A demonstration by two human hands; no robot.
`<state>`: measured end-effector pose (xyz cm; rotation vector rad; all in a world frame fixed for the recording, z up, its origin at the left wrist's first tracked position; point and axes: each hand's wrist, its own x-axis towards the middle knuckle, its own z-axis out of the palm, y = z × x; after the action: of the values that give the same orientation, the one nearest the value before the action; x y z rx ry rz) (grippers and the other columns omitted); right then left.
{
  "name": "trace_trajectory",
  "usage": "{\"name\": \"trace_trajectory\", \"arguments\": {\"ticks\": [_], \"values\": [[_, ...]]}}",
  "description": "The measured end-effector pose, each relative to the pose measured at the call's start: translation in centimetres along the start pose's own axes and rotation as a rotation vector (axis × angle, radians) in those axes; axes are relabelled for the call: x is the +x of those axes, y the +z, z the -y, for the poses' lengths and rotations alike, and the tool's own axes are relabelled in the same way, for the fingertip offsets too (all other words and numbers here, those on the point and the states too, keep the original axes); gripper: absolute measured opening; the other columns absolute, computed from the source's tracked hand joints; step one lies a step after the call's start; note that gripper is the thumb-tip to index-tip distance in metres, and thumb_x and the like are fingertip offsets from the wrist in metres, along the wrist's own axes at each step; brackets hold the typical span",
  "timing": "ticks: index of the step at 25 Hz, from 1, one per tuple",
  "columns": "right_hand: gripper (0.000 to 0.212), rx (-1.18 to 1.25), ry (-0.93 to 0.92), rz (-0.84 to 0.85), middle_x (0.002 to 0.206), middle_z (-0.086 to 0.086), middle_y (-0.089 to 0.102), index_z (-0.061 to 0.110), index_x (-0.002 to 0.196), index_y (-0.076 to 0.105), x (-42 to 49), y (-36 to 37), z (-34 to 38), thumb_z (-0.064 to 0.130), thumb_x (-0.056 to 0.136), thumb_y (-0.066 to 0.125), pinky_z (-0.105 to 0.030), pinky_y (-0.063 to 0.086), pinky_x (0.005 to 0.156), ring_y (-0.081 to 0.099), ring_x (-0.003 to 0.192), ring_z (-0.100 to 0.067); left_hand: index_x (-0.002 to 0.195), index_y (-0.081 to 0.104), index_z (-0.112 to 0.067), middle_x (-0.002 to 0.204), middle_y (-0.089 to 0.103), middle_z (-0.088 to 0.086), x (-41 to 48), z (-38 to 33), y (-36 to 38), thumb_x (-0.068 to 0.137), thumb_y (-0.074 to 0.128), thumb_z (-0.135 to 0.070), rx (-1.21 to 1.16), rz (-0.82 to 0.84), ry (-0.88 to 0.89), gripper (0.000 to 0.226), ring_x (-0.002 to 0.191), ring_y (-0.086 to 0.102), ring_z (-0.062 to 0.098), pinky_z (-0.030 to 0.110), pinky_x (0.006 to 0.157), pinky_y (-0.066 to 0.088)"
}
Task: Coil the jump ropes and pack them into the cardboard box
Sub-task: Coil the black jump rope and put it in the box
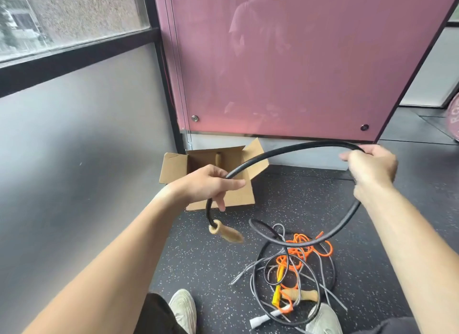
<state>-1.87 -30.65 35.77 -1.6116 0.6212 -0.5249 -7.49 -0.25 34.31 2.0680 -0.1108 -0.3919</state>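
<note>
Left hand (211, 184) and right hand (372, 167), well apart, each clamp the thick black rope (285, 151), seemingly heavy, rubbery and springy, best held near its dangling wooden handle (224, 231).

The tan wooden handle (226, 234) dangling from the thick black rubber jump rope (285, 150) is smeared by motion, its tip unclear. The left hand (211, 184) covers part of the open brown cardboard box (173, 169), where only the top of another wooden grip (218, 159) shows. The rope vanishes inside the right hand (372, 167). Two pale mesh shoes (182, 309) run off the bottom edge. A pink round disc (453, 120) is cut by the right edge, its lettering unreadable.
</note>
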Motion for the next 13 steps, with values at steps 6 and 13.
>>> {"name": "trace_trajectory", "arguments": {"ticks": [6, 13], "values": [[0.038, -0.566, -0.483, 0.694, 0.099, 0.008, 0.069, 0.035, 0.108, 0.065, -3.6, 1.4, -1.5, 0.021, 0.076, 0.081, -0.024, 0.049, 0.077, 0.065, 0.092, -0.013, 0.071, 0.062, -0.023, 0.05, 0.033, -0.013, 0.2, -0.6, 1.1, 0.097, 0.055, -0.056, -0.023, -0.174, 0.093, 0.043, 0.046, 0.028, 0.01, 0.025, 0.046, 0.026], [0.016, -0.303, -1.12, 0.898, 0.094, 0.003, 0.066, 0.011, 0.114, 0.065, -8.3, 4.5, -1.9, 0.019, 0.102, 0.058, -0.013, 0.041, 0.075, 0.057, 0.082, -0.007, 0.056, 0.056, -0.017, 0.048, 0.05, 0.003, -0.8, -1.5, 1.6, 0.1, 0.058, -0.043, -0.114, -0.034, 0.134, 0.051, 0.052, 0.056, 0.014, 0.033, 0.068, 0.044]]}}
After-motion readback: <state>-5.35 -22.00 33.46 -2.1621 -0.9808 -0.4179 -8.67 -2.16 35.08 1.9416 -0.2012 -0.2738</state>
